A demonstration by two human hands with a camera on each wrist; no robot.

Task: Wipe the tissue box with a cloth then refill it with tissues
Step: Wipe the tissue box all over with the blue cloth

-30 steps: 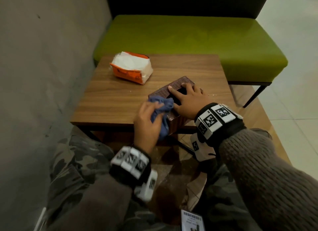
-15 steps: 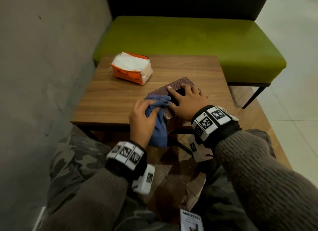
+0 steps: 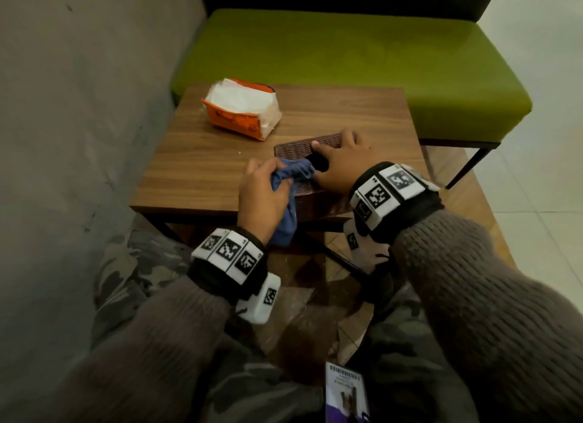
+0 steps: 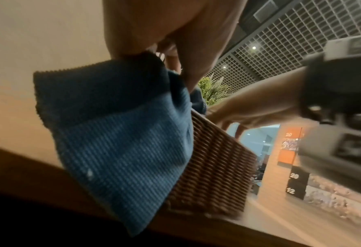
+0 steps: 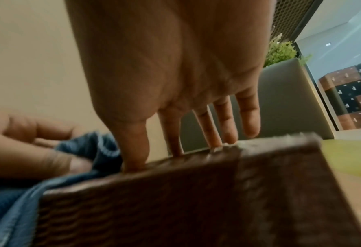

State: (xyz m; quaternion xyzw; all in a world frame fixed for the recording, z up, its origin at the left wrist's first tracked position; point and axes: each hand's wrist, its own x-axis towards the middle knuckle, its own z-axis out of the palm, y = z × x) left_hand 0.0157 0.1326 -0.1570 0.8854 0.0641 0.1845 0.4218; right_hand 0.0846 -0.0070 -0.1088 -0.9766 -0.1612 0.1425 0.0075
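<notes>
While the right hand (image 3: 342,164) lies flat, fingers straight, pinning the tissue box (image 3: 303,145) at the table's (image 3: 195,170) near edge, the left hand (image 3: 262,195) grips the cloth (image 3: 295,170) bunched against its top — box looks light, stiff, woven; likely slides unless held from above.

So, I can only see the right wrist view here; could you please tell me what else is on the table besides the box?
Observer: An orange pack of tissues lies at the far left of the table, apart from the box.
Operator: Thanks. Is the cloth bunched on the lid only?
Observer: No, the cloth also hangs down over the box's near side, gripped by the left hand.
Operator: And how does the right hand lie?
Observer: The right hand lies flat on the lid, fingers spread.
</notes>
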